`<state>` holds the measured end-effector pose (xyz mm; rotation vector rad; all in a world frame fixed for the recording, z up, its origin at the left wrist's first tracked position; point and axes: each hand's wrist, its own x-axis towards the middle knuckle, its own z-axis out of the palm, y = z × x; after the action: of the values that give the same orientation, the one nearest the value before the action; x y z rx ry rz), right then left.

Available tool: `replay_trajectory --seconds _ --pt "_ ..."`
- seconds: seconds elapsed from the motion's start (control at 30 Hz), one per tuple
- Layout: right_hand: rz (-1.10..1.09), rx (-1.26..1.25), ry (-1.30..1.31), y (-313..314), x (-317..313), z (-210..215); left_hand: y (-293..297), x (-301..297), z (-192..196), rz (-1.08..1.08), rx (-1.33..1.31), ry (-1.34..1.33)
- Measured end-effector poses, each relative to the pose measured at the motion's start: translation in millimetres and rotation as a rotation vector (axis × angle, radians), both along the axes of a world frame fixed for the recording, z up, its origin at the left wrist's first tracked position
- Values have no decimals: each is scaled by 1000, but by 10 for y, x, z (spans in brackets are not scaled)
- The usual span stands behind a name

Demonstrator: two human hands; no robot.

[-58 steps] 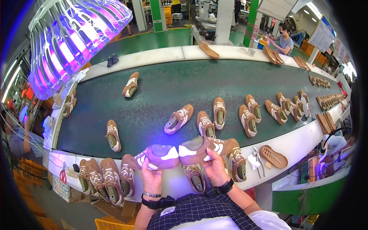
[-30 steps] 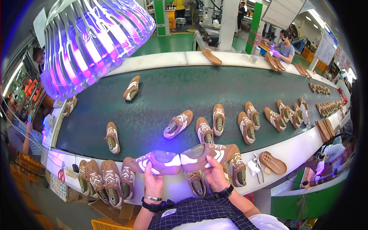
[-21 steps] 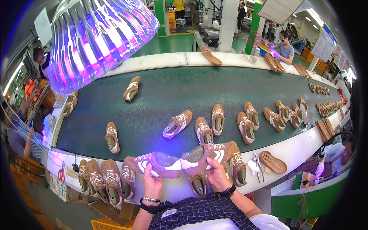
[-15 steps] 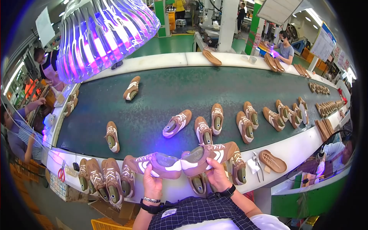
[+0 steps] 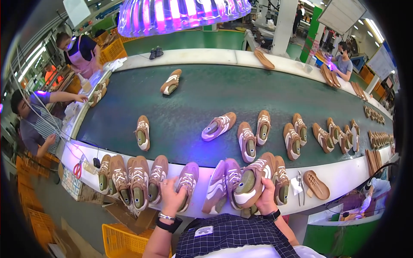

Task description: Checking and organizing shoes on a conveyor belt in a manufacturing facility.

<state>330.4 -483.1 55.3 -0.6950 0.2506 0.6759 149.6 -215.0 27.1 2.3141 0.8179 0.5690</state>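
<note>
My left hand [image 5: 172,197] is beside a brown sneaker [image 5: 188,175] with white laces, which stands on the white ledge. Its thumb rests near the shoe's collar, and the other fingers are spread away from it. Raised above the ledge, another brown sneaker [image 5: 257,173] with white stripes is gripped at its side by my right hand [image 5: 266,197]; some of those fingers are hidden behind it. Between my hands, one sneaker [image 5: 214,191] leans with its side showing, against another sneaker [image 5: 232,174] partly covered by the held one.
Several sneakers [image 5: 138,178] line the ledge on the left, near red scissors [image 5: 77,169]. Green belt [image 5: 189,101] carries more sneakers. At right lie a metal tool [image 5: 301,182] and a brown sole [image 5: 316,185]. A purple-lit lamp [image 5: 185,15] hangs above; co-workers [image 5: 36,120] stand left.
The two sneakers held heel to heel have been parted. The left one now stands on the ledge with my left hand loosened; the right one is tilted with its toe away. My view has shifted.
</note>
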Motion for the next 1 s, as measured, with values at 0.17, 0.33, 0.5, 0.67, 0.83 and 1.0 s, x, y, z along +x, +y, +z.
replay_trajectory --seconds 0.17,0.33,0.5,0.67,0.83,1.0 --pt "74 25 22 93 -28 67 98 -295 -568 -80 -43 453" --pt "164 95 30 84 63 -79 24 -259 -301 11 -1100 -152" --pt "476 316 166 94 126 -155 -129 -34 310 -74 -1616 -566" --pt "737 141 34 209 148 214 -232 211 628 -256 -1567 -543" --pt "757 693 156 180 166 -53 -308 327 687 -339 -1573 -534" --pt "633 715 294 117 178 -147 -344 485 772 -400 -1477 -524"
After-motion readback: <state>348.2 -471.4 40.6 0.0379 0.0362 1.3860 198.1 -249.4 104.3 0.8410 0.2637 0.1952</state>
